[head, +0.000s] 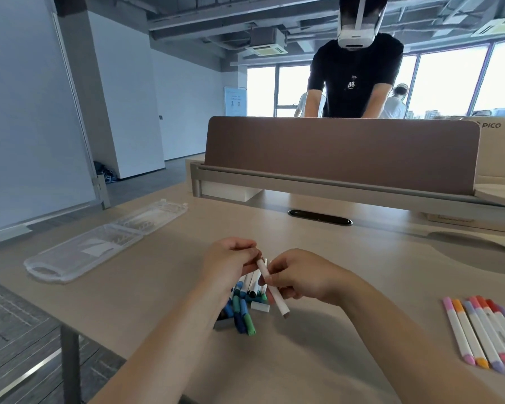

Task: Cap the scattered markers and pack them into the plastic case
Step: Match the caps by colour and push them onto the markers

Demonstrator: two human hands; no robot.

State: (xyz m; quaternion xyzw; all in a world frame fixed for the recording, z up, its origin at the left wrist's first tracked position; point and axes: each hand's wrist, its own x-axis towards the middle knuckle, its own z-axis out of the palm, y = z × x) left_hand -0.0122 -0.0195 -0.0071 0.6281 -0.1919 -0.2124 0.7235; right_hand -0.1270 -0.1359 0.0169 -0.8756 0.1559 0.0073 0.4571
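Nearest us, along the desk's (362,258) right edge, a row of capped markers (484,330) lies side by side: white barrels with pink, orange, purple and red ends, smooth plastic, all pointing roughly the same way. Just left of centre sits the pile of markers (242,307), a jumble of short round barrels with blue and green caps, crossing one another. Right above that pile, here's the action: the right hand (301,275) pinches a white marker (274,293) at mid-barrel, thumb and fingers curled round it, with a brownish end poking out toward us. Its long axis runs from near-right up to far-left, and the far end goes straight into the left hand (231,258), whose fingers are curled tight around that tip. Whether a cap sits inside those fingers, I cannot tell. By my reading the capping push has to travel along that slanted axis, hand toward hand. Further out toward the desk's far left corner lies the plastic case (99,243), clear, ribbed, hinged open flat, handle end toward us, well apart from both hands and on the left hand's side. Beyond it come a dark oval cable slot (319,217), a brown divider panel (341,153), and a person (356,77) standing behind.
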